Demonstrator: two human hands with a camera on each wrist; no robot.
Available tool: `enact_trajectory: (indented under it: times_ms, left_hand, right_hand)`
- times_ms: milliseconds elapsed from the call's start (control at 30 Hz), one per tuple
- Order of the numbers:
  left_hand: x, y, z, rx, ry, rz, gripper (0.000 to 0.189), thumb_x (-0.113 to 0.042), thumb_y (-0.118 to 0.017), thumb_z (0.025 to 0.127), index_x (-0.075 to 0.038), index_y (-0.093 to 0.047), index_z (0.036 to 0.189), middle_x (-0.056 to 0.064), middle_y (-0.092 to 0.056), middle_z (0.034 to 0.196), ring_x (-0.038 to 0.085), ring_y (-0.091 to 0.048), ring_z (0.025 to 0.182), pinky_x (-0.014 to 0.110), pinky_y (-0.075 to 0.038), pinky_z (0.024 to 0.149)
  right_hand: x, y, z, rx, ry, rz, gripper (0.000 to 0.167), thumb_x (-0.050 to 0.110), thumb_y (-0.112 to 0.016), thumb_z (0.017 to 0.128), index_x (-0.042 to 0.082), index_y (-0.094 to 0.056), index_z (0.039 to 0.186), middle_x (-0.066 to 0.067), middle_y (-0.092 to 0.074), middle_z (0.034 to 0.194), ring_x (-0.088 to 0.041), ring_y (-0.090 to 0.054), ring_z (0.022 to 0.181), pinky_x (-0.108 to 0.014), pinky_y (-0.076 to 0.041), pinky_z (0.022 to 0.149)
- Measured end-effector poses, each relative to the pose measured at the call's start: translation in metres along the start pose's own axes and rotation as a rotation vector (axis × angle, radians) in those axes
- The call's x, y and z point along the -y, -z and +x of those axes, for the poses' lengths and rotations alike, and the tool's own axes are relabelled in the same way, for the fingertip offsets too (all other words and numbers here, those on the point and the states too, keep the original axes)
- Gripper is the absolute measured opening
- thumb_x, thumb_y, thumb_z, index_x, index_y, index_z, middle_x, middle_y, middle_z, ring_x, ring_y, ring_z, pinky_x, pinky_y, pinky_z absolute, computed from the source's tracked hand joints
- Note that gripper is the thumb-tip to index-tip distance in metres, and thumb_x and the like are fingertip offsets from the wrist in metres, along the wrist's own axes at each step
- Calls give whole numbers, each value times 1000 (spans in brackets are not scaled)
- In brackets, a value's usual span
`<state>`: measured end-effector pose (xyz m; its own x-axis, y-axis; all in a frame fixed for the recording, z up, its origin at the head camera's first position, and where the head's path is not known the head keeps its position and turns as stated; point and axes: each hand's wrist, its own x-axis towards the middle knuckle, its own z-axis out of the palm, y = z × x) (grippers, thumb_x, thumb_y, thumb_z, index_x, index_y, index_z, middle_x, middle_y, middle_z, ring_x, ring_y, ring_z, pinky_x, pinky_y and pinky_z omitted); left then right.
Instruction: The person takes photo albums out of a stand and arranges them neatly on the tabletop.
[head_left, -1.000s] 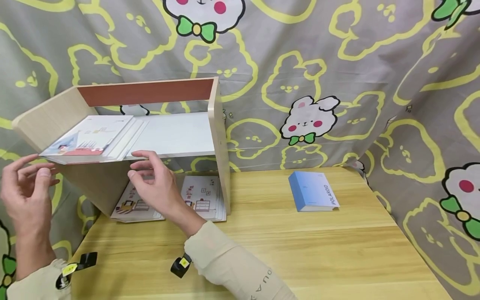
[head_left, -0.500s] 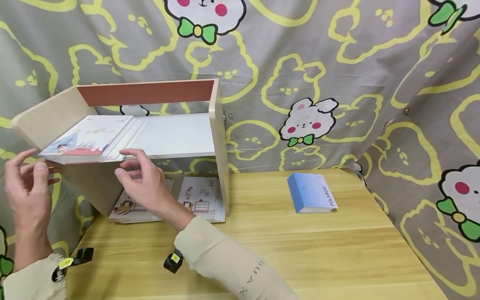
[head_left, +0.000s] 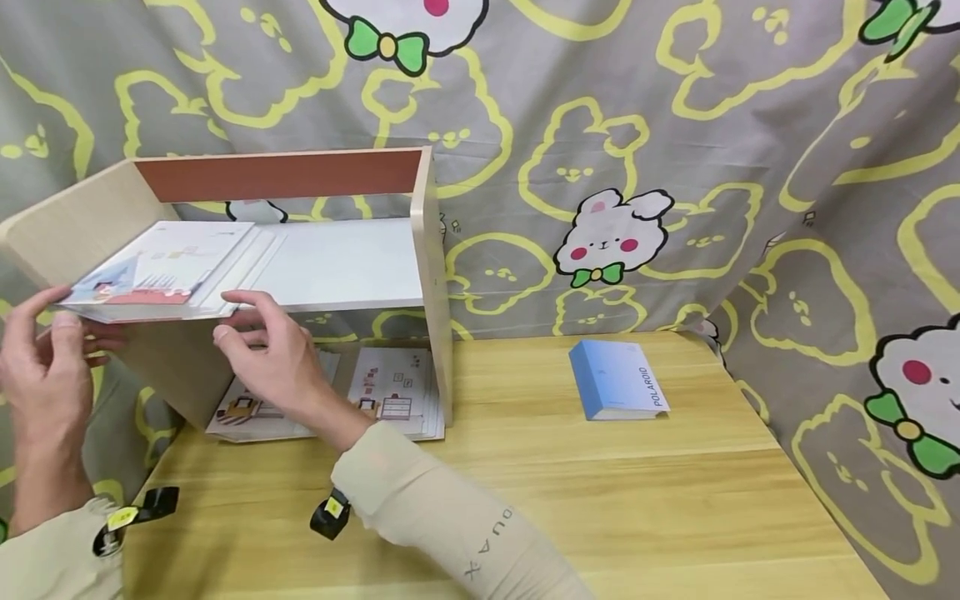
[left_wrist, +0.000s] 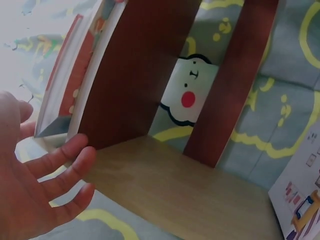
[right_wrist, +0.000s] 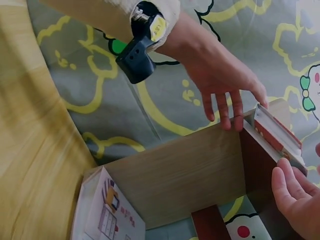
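Observation:
A white illustrated book [head_left: 165, 258] with a red band lies flat on the left part of the shelf unit's upper board [head_left: 345, 258]. My left hand [head_left: 48, 375] is at the book's near left corner, fingertips touching there. In the right wrist view, that left hand [right_wrist: 225, 80] has its other fingers straight beside the shelf. My right hand [head_left: 277, 358] is at the book's near right corner, index fingertip at its front edge and thumb lower. The right wrist view shows the right hand's fingers [right_wrist: 287, 182] extended against the book [right_wrist: 280, 132]. Neither hand visibly grips it.
Illustrated books [head_left: 390, 387] lie in the lower compartment, partly behind my right forearm. A blue and white box-like book marked POLAROID [head_left: 618, 379] lies on the wooden table [head_left: 600, 500] to the right. Patterned curtain [head_left: 510, 167] hangs behind.
My right hand has moved left along the shelf front to the book's right corner. The left hand has come in closer, to the left corner. The book shows no clear shift on the shelf.

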<state>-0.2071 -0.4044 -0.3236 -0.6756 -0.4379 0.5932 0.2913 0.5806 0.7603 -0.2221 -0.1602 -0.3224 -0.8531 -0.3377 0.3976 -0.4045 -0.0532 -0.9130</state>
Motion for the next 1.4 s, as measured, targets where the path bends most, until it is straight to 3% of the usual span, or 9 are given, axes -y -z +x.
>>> enact_trajectory:
  times_ms: [67, 167, 267, 400, 600, 833, 1000, 1100, 1400]
  left_hand:
    - [-1, 0, -2, -19, 0, 6, 41, -22, -41, 109, -18, -51, 148, -23, -67, 86, -6, -64, 69, 7, -47, 61]
    - [-2, -1, -2, -62, 53, -35, 39, -23, -44, 108, -19, -54, 145, -19, -68, 88, -6, -65, 68, 7, -49, 62]
    - [-5, -2, -1, -118, 146, -233, 33, -21, -52, 106, -17, -61, 138, -10, -70, 89, -2, -67, 66, 9, -52, 60]
    - [-12, -6, 1, -208, 220, -495, 26, -17, -60, 103, -10, -67, 127, 0, -71, 82, 5, -70, 60, 13, -53, 52]
    - [-18, -16, 2, -274, 197, -529, 23, -10, -62, 99, -7, -68, 121, 2, -72, 78, 6, -69, 56, 14, -52, 49]
    - [-20, -26, -3, -378, 160, -402, 18, -8, -63, 95, -9, -69, 112, 0, -66, 72, 4, -61, 53, 11, -49, 47]
    - [-25, -29, -2, -390, 156, -493, 16, -4, -64, 92, -7, -68, 108, 3, -67, 69, 7, -61, 49, 13, -49, 45]
    - [-29, -31, -2, -401, 158, -539, 15, -3, -64, 91, -5, -67, 106, 5, -67, 68, 8, -61, 47, 15, -49, 43]
    - [-36, -42, -3, -445, 135, -544, 15, 0, -62, 89, -6, -66, 102, 7, -66, 66, 11, -57, 46, 15, -47, 41]
  right_hand:
    - [-1, -2, 0, 6, -1, -5, 37, 24, -57, 105, 27, -55, 142, 16, -67, 111, 12, -62, 94, -11, -51, 75]
    - [-1, -7, 1, 4, 6, -29, 33, 24, -57, 106, 25, -59, 139, 16, -68, 108, 15, -61, 91, -10, -50, 74]
    - [-1, -10, 2, -1, 13, -47, 29, 25, -56, 106, 23, -62, 134, 18, -68, 106, 17, -60, 89, -9, -49, 74]
    - [-1, -14, 1, -11, 14, -39, 26, 25, -57, 106, 22, -64, 132, 17, -70, 104, 18, -60, 88, -9, -50, 72]
    - [-1, -16, 1, -100, 57, -29, 22, 24, -61, 105, 17, -69, 124, 13, -73, 104, 17, -61, 89, -8, -50, 73]
    - [-4, -20, -2, -198, 122, -62, 17, 21, -64, 103, 13, -75, 113, 7, -77, 99, 19, -60, 85, -6, -50, 72]
    - [-2, -20, -1, -243, 154, -44, 13, 17, -66, 102, 10, -76, 107, 4, -78, 90, 20, -60, 78, -7, -51, 70]
    - [-1, -18, 0, -250, 151, -2, 11, 14, -68, 100, 8, -76, 105, 2, -78, 88, 18, -61, 76, -9, -52, 69]
    - [-4, -15, 10, -281, 88, 237, 9, 3, -68, 98, 0, -73, 105, -12, -77, 90, 2, -71, 74, -20, -59, 68]
